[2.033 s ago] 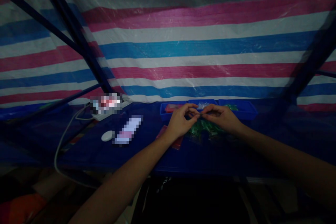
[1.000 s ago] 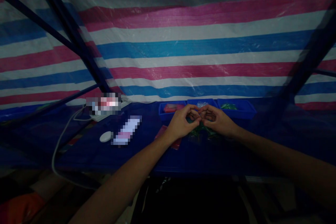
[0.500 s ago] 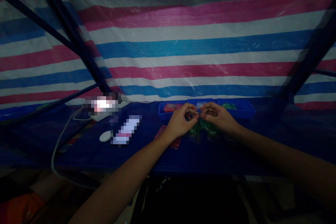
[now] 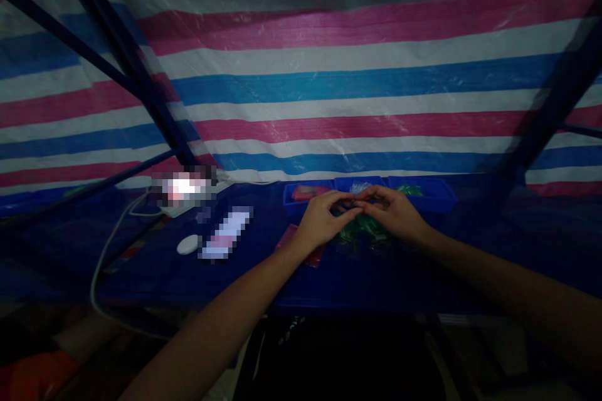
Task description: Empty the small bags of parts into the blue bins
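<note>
Striped sheeting [image 4: 329, 122] backs our dim blue tabletop [image 4: 357, 285], and here we see left hand [image 4: 324, 222] and right hand [image 4: 399, 213] together at the fingertips, any grip hidden from us, over green packets [image 4: 364, 227], glossy and heaped before blue trays [image 4: 437, 199] along the far edge.

A striped pink, white and blue plastic sheet [image 4: 352, 88] hangs behind dark blue metal bars [image 4: 157, 113]; a small white oval object [image 4: 188, 244] lies beside a blurred, bright rectangular slab [image 4: 226, 235].
</note>
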`<state>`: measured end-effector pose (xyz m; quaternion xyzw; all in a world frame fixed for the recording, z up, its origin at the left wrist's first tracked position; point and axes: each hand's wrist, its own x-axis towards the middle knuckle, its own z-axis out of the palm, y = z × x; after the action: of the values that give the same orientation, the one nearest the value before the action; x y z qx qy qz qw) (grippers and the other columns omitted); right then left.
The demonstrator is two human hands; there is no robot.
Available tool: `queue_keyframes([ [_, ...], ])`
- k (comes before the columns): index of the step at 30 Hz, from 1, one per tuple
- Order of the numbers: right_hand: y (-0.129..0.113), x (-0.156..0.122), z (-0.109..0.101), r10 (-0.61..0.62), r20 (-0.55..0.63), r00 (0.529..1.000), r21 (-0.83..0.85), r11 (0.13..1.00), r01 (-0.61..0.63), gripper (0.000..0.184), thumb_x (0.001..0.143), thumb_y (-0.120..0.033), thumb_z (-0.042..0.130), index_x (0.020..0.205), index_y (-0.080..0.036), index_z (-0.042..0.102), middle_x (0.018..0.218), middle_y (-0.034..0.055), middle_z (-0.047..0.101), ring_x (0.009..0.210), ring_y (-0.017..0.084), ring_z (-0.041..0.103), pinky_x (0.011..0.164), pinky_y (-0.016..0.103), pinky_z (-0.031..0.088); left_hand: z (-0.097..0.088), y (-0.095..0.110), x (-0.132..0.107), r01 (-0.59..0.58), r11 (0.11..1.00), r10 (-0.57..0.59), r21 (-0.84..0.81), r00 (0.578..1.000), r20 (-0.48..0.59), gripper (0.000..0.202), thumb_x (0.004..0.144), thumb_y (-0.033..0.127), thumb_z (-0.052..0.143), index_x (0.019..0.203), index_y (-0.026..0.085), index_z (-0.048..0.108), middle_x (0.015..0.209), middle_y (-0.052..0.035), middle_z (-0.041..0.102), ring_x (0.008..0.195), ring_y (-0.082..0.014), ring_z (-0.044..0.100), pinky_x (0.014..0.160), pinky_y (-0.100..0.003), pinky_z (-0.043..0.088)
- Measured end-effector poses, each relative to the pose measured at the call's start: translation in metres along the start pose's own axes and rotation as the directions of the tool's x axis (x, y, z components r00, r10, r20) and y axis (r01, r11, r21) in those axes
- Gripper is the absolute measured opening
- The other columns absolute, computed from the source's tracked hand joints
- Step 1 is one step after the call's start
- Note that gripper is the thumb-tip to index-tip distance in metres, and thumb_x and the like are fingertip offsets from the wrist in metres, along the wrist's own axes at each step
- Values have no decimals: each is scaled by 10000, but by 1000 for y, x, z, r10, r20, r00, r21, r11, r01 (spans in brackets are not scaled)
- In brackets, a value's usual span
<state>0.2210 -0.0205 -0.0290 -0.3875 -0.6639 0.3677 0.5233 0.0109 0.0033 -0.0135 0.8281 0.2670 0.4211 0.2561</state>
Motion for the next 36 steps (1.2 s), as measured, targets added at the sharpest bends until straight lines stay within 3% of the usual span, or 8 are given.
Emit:
queue_keyframes([
  [4,-2,0,-1,-21,-39,999,-66,998,19,285,892,-475,729,1033,-230,695,1017,60,728,883,220,706,840,401,589,1,-10,2,80,993,-84,-85,995,-44,212,945,269,685,1129,167,707,1044,-91,770,918,-195,742,876,-380,609],
  [8,0,2,-6,-146,-98,984,-214,969,123,229,891,-449,729,1002,-249,728,1115,79,684,1047,253,673,869,401,582,3,-16,3,101,982,-116,-159,989,-88,255,908,219,710,1145,151,644,1011,-91,745,896,-170,729,836,-335,605],
  [11,0,2,-9,-179,-11,984,-215,961,173,191,890,-440,732,956,-262,756,1227,83,658,1167,269,638,910,405,578,4,-15,3,101,978,-116,-183,990,-77,250,904,207,701,1135,159,616,985,-80,731,883,-162,721,797,-309,593],
  [16,0,1,-8,-143,111,983,-141,977,158,226,914,-431,704,1074,-284,764,1162,64,708,1072,257,681,937,435,584,2,-11,3,92,982,-99,-165,994,-38,286,908,208,694,1167,189,574,998,-75,733,883,-175,726,792,-333,593],
  [21,-4,6,-16,-232,-61,971,-316,927,202,285,947,-412,653,1199,-293,713,1242,87,682,1105,293,673,962,498,581,-4,-4,3,9,1000,-7,18,995,-102,339,932,228,674,1255,210,572,1130,-97,726,964,-197,713,889,-392,586],
  [27,-5,16,-43,-444,-58,894,-676,676,292,539,946,-335,637,1471,-261,542,1516,121,532,1424,356,465,1183,587,399,-4,-4,-2,-130,948,98,290,988,123,263,949,295,662,1193,202,683,1193,-105,723,1127,-262,679,1020,-466,532],
  [31,10,20,-50,-356,113,928,-732,601,320,278,946,-365,639,1176,-248,743,1276,120,706,1276,359,585,1147,607,417,0,-11,-7,-148,934,66,325,966,250,528,932,403,701,1418,227,593,1391,-123,661,1294,-286,618,1130,-500,465],
  [36,17,19,-45,-317,114,942,-736,610,294,212,952,-377,634,1049,-246,769,1230,110,731,1220,343,624,1099,570,469,0,-10,-8,-198,934,84,297,930,357,505,883,477,753,1309,213,688,1312,-125,708,1214,-277,668,1099,-467,490],
])
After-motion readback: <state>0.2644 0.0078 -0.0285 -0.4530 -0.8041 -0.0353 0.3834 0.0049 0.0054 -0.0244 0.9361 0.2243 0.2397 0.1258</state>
